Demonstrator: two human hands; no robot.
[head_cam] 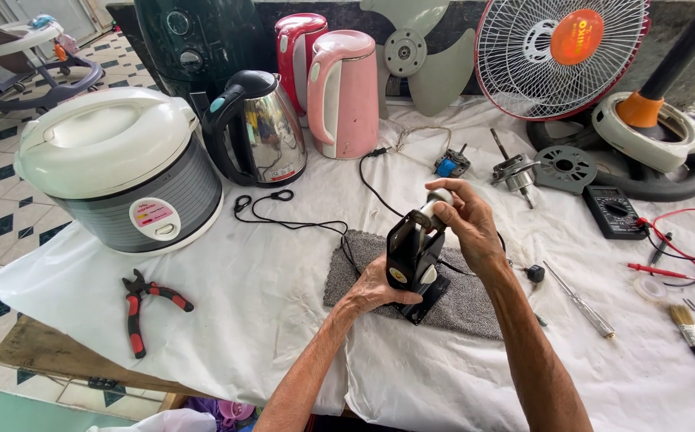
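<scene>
So I had my left hand [375,290] clamped round the base of a black motor housing [413,254], standing upright on the grey mat [475,308] mid-table. My right hand [463,220] had its fingers pinched shut on the silver knob [431,206] at its top. Red-handled pliers [141,306] lay well off to the left, and a screwdriver [579,299] sat right of the mat.

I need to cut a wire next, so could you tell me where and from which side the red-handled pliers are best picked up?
Probably by the two red handles, coming from above. The pliers lie flat on the white cloth left of the left hand, jaws pointing away towards the rice cooker, handles splayed open towards the near edge, with bare cloth around them.
</scene>
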